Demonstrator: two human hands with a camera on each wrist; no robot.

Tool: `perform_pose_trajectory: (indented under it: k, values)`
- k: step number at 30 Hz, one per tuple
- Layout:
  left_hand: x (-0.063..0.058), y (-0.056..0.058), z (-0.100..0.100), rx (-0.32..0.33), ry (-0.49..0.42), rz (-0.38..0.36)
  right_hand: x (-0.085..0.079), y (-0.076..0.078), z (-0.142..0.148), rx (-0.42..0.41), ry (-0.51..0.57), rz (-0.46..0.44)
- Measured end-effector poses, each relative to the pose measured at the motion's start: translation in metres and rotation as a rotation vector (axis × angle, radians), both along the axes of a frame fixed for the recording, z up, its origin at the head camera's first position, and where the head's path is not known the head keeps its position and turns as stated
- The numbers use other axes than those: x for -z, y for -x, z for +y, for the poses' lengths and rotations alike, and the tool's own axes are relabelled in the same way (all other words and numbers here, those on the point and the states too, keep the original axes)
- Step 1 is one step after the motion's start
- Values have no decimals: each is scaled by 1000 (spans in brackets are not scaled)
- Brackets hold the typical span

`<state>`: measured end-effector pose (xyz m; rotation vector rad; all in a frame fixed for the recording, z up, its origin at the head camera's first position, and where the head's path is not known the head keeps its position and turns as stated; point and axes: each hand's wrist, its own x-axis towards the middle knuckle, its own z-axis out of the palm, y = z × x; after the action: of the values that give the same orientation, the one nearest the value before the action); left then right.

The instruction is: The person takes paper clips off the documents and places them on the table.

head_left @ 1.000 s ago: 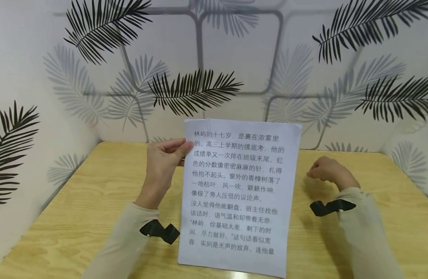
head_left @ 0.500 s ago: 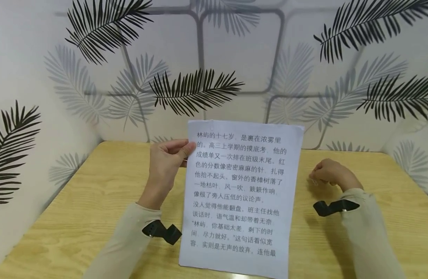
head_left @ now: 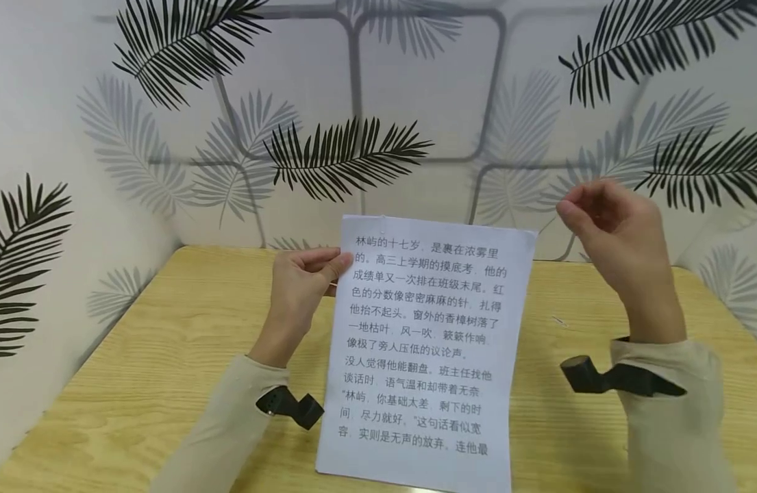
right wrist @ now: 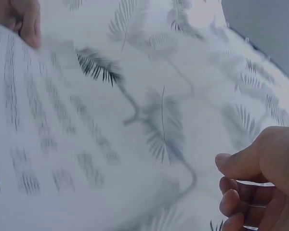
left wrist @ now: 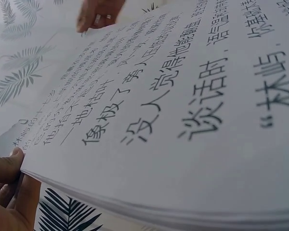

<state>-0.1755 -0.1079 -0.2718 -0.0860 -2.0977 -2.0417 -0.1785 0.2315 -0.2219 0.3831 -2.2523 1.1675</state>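
My left hand [head_left: 301, 291] pinches the left edge of a stack of printed sheets [head_left: 427, 342], thumb in front and fingers behind. The stack stands upright, facing me, with large Chinese text. A small paper clip [left wrist: 24, 121] sits at its top left corner. My right hand [head_left: 625, 239] is raised to the right of the sheets, apart from them. Its fingers are loosely bent, with nothing seen in them in the right wrist view. Below it, a small thin object [head_left: 560, 320], resembling a paper clip, lies on the table.
A light wood-grain table [head_left: 138, 356] spreads beneath both arms. Behind it rises a pale wall [head_left: 415, 82] with a dark and grey leaf pattern. Black camera bands [head_left: 625, 378] are worn on both wrists over beige sleeves.
My right hand has lifted from near the table and turned, leaving the small thin object lying there. The sheets and left hand have shifted slightly right in view.
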Motion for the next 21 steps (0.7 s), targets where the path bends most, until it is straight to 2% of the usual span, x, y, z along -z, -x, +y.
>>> perform_pose_trajectory:
  k: [3,6,8,10,15,21]
  values:
    - [2,0,3,-6,3,-12,-14,-17,-39,-40,-94,165]
    - [4,1,6,-7,4,-16,-15,-13,-76,-116,-210,215]
    - [6,2,7,-7,4,-15,-13,-2,-98,-172,-274,176]
    - [9,2,7,-8,0,-10,-12,9,-115,-208,-334,97]
    - [13,2,8,-14,-4,-6,-12,28,-138,-227,-434,-95]
    - [16,2,9,7,-4,-11,-13,37,-143,-262,-461,-165]
